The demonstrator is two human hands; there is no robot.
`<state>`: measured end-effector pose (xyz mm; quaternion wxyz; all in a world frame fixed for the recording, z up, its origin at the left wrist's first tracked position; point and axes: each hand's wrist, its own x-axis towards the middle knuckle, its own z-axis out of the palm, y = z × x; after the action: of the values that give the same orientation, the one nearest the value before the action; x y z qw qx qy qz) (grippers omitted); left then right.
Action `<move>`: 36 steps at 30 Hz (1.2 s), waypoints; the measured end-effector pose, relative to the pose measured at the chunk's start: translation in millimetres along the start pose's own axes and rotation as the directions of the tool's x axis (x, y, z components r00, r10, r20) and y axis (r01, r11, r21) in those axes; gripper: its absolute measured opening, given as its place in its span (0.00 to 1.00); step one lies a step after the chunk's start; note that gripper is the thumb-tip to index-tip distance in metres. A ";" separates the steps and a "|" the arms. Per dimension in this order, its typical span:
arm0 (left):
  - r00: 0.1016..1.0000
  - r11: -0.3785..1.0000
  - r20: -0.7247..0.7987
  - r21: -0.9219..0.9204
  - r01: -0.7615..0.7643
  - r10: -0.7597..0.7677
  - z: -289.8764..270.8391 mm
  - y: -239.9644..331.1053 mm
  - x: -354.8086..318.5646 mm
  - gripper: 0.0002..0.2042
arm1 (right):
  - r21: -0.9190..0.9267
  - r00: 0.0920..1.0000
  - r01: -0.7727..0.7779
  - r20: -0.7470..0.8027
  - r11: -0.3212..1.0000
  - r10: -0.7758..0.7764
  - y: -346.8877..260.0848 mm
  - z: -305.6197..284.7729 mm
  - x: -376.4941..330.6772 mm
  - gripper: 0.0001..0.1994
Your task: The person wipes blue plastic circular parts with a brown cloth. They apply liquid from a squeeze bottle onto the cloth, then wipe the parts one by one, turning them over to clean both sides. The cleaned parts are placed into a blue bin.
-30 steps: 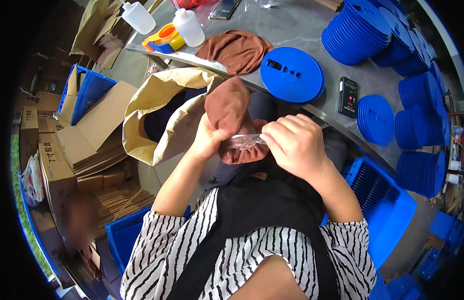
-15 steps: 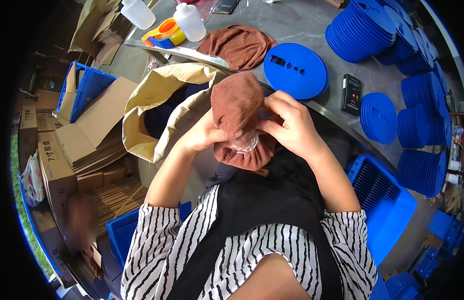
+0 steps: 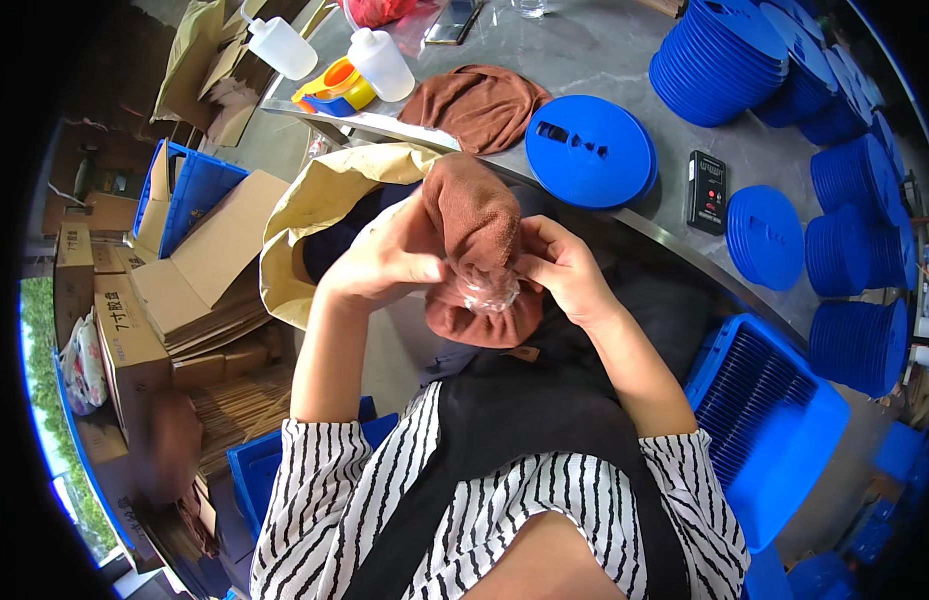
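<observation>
Brown terry cloth is bunched between both your hands in the head view, held up over your lap just in front of the grey table edge. Your left hand is closed around the cloth's upper left side, thumb pressing across it. Your right hand pinches the other side, fingertips curled onto a small clear plastic piece that sits against the cloth's lower middle.

To do this well, I'd say keep the left hand as the anchor and let the right do the fine work; hold the clear piece by its edges so the cloth can wipe its face, and keep the bundle tight so no loose fold flops over it.

Around you: a second brown cloth lies on the table, a flat blue plastic disc beside it, a small black handheld device to its right, and stacks of blue discs further off. A tan paper sack gapes open just behind your left hand.

Hard to tell: what the clear piece actually is, since it's crumpled and half buried. Your palms and the cloth's underside are hidden, and the sack's contents are just dark shadow.
</observation>
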<state>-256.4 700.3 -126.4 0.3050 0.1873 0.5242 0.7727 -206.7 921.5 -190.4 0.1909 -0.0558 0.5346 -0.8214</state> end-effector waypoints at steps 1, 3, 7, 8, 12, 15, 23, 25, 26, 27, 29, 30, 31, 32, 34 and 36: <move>0.987 0.993 -0.140 0.083 0.086 -0.074 -3.0 8.5 -3.8 0.43 | 0.058 1.000 -0.006 0.008 0.998 0.006 4.7 -2.1 -2.4 0.12; 0.913 0.965 -0.406 0.253 0.066 0.044 -21.7 10.8 -10.7 0.35 | 0.116 0.998 -0.040 0.049 0.992 0.035 5.8 -4.3 -7.3 0.13; 0.895 0.811 -0.105 0.478 -0.337 0.434 -4.4 -5.6 -9.7 0.39 | 0.137 0.995 -0.077 0.068 0.988 0.068 -1.2 -1.5 -11.0 0.15; 0.929 0.836 0.027 0.427 -0.344 0.368 -4.7 -6.5 -7.3 0.42 | 0.113 0.994 -0.088 0.075 0.990 0.080 -3.6 1.2 -11.8 0.15; 0.956 0.936 0.288 0.318 -0.148 0.054 -5.9 -5.3 9.0 0.48 | 0.037 0.979 -0.118 0.171 0.992 0.110 -14.6 8.2 -16.4 0.16; 0.989 0.981 0.150 0.192 -0.028 -0.002 0.4 -13.8 5.3 0.48 | 0.046 0.993 -0.046 0.114 0.998 0.041 -16.2 13.1 -22.3 0.16; 0.996 0.989 0.055 0.130 0.063 -0.071 -6.7 -27.5 -22.3 0.54 | -0.378 0.956 0.275 0.014 0.884 -0.292 -12.2 19.5 -13.7 0.12; 0.996 0.973 0.082 0.231 0.011 -0.031 0.2 -27.5 -17.0 0.59 | -0.312 0.961 0.258 -0.015 0.915 -0.276 -9.5 19.0 -11.8 0.10; 0.999 0.970 0.048 0.242 0.004 -0.016 4.9 -27.7 -15.5 0.59 | -0.327 0.958 0.260 -0.027 0.908 -0.284 -12.4 19.1 -11.0 0.11; 1.000 0.967 0.014 0.253 -0.003 -0.001 8.3 -27.7 -15.1 0.58 | -0.343 0.952 0.274 -0.039 0.899 -0.305 -13.5 19.7 -9.3 0.12; 0.998 0.955 -0.037 0.294 -0.042 0.055 10.2 -22.9 -13.8 0.57 | -0.427 0.939 0.281 -0.065 0.859 -0.339 -19.7 20.8 -7.6 0.15; 0.997 0.953 -0.025 0.294 -0.065 0.076 7.7 -22.5 -14.2 0.57 | -0.489 0.934 0.270 -0.077 0.829 -0.350 -29.1 23.2 -8.7 0.16; 0.995 0.952 -0.012 0.295 -0.088 0.096 3.8 -21.8 -14.0 0.56 | -0.549 0.928 0.258 -0.089 0.795 -0.362 -37.4 25.4 -9.6 0.17; 0.993 0.950 0.006 0.292 -0.114 0.118 1.9 -22.1 -12.8 0.56 | -0.623 0.899 0.320 -0.038 0.714 -0.437 -43.8 26.1 -9.9 0.18; 0.986 0.956 -0.062 0.263 -0.131 0.152 4.2 -22.6 -12.8 0.55 | -0.742 0.824 0.426 0.082 0.517 -0.561 -54.2 25.5 -8.3 0.19; 0.979 0.961 -0.123 0.243 -0.132 0.166 2.8 -24.4 -15.1 0.54 | -0.812 0.782 0.475 0.213 0.338 -0.586 -60.0 20.7 -7.2 0.18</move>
<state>-236.8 698.6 -147.5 0.1838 0.2054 0.6161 0.7379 -209.2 927.8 -126.9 -0.1688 -0.2620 0.8189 -0.4819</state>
